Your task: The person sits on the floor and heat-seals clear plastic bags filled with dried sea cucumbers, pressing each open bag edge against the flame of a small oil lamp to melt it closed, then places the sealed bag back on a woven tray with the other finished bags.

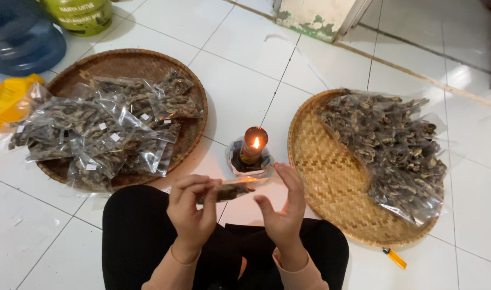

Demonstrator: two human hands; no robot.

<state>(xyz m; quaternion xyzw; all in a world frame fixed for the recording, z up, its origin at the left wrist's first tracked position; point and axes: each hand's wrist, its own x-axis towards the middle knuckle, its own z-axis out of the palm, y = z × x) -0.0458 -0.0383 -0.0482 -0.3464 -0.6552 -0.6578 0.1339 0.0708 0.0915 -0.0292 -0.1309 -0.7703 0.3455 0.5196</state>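
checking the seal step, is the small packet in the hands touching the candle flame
Apart. The head view shows the small packet, pinched by the left hand, lying below the candle flame with the candle body showing between them.

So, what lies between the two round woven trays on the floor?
In the head view, a lit candle in a small glass dish stands on the white tiles between the left tray and the right tray.

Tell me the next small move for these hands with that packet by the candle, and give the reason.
Probably pinch the packet's free end with the right hand to steady it. The left hand alone grips it, the right hand is open beside its far end, and that end hangs just below the lit candle.
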